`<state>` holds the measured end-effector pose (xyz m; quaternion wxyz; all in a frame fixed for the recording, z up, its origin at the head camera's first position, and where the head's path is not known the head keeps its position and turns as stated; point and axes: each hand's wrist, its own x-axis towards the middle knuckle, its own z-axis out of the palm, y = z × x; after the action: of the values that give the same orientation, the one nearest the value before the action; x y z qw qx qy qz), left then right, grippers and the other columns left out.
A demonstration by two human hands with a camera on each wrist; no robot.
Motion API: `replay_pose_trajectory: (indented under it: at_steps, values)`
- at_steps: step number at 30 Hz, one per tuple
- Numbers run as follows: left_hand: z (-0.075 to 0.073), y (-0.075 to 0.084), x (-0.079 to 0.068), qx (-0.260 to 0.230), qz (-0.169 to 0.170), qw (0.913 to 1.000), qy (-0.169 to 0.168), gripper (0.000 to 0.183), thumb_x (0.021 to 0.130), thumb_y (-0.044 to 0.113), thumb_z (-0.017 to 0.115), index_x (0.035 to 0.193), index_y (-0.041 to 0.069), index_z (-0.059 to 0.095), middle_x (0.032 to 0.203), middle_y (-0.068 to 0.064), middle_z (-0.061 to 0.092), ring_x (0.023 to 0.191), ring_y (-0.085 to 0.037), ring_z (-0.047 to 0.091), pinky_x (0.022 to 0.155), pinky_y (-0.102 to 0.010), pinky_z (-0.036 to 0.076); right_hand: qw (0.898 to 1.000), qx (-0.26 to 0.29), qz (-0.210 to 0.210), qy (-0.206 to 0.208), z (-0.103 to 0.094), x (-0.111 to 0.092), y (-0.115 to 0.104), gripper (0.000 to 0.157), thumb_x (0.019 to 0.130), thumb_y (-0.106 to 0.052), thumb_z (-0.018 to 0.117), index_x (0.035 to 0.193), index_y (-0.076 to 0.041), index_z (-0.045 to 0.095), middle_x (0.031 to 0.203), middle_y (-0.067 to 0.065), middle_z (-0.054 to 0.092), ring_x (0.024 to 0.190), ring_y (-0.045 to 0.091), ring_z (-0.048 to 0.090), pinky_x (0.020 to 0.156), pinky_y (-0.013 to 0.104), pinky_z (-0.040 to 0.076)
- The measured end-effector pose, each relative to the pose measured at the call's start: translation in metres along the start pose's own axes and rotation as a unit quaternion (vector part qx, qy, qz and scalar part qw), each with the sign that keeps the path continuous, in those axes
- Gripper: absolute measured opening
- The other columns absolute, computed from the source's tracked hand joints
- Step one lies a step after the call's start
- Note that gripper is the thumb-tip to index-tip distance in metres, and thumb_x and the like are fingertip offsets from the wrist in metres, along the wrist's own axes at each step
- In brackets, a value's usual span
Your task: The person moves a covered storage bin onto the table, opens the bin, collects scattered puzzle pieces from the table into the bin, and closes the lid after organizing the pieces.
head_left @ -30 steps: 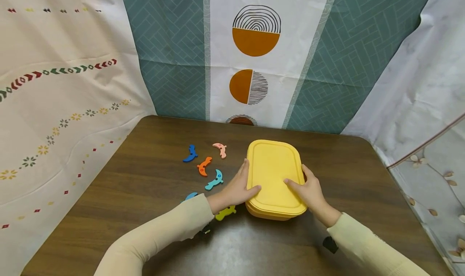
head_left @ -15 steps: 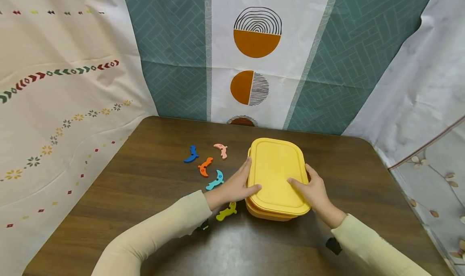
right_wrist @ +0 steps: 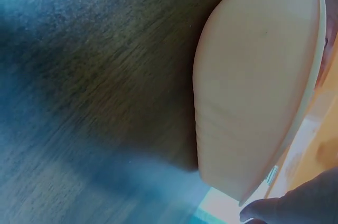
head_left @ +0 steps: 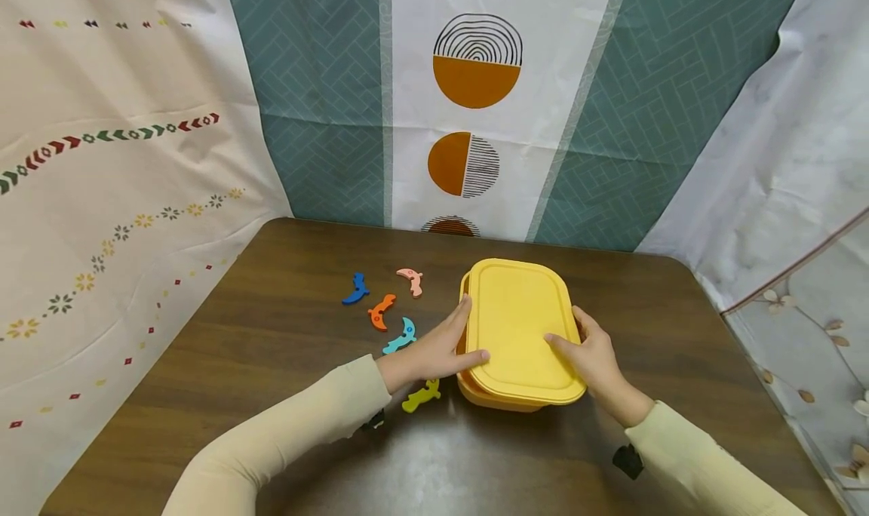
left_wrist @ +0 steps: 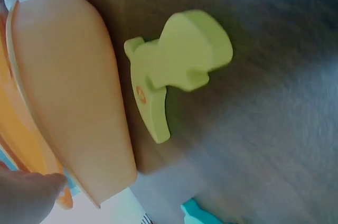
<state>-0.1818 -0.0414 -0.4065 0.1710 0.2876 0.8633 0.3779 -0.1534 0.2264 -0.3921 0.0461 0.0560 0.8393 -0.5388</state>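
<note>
Head view: loose on the surface (head_left: 285, 335), blue toy piece (head_left: 357, 290), orange toy piece (head_left: 380, 312), turquoise toy piece (head_left: 400, 339), pink toy piece (head_left: 413, 278), lime toy piece (head_left: 422, 396). Then, pinched by left hand (head_left: 434, 350) at one edge and right hand (head_left: 592, 357) at the other, thumbs on top, apparently for balance, yellow lid (head_left: 519, 320), askew over flat-set tub (head_left: 494, 401).

Lid (head_left: 519, 320) slid R (L box rim (head_left: 465, 284) bared).
</note>
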Motion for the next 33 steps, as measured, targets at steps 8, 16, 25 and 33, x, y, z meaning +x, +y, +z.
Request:
replay_pose_trajectory:
  at_steps: [8, 16, 25, 33]
  values:
    - [-0.005, 0.002, -0.001, 0.005, 0.009, 0.9996, -0.026, 0.111, 0.080, 0.069, 0.056, 0.151, 0.020, -0.014, 0.158, 0.005, -0.016, 0.147, -0.017, 0.000, 0.116, -0.044, 0.019, 1.000, -0.006, -0.009, 0.000, -0.008, -0.003, -0.003, 0.084, 0.091, -0.017, 0.064, 0.151, 0.003, 0.008, 0.152, 0.026, 0.026, 0.127, 0.036, 0.044, 0.078, 0.012, 0.048]
    - [-0.009, 0.007, 0.000, 0.016, 0.043, 0.9980, -0.044, 0.122, 0.074, 0.066, 0.066, 0.150, 0.022, -0.018, 0.156, 0.008, -0.022, 0.146, -0.015, -0.006, 0.116, -0.044, 0.019, 1.000, -0.020, -0.021, 0.008, -0.017, -0.007, -0.002, 0.082, 0.091, -0.022, 0.065, 0.151, 0.000, 0.015, 0.146, 0.025, 0.037, 0.104, 0.014, 0.058, 0.073, 0.014, 0.051]
    - [-0.002, 0.015, 0.005, 0.024, 0.075, 0.9963, -0.033, 0.123, 0.076, 0.055, 0.072, 0.150, 0.015, -0.017, 0.157, -0.001, -0.021, 0.146, -0.014, -0.010, 0.117, -0.039, 0.016, 1.000, -0.008, -0.012, 0.007, -0.025, -0.013, 0.001, 0.085, 0.092, -0.022, 0.063, 0.152, -0.001, 0.007, 0.154, 0.022, 0.021, 0.131, 0.034, 0.039, 0.075, 0.006, 0.045]
    - [0.005, 0.026, 0.007, 0.022, 0.080, 0.9964, -0.019, 0.124, 0.075, 0.047, 0.076, 0.150, 0.009, -0.015, 0.158, -0.007, -0.018, 0.146, -0.017, -0.008, 0.117, -0.037, 0.015, 0.999, -0.016, -0.034, 0.022, -0.035, -0.019, 0.000, 0.081, 0.091, -0.024, 0.065, 0.151, -0.001, 0.016, 0.148, 0.023, 0.034, 0.097, -0.003, 0.056, 0.073, 0.012, 0.050]
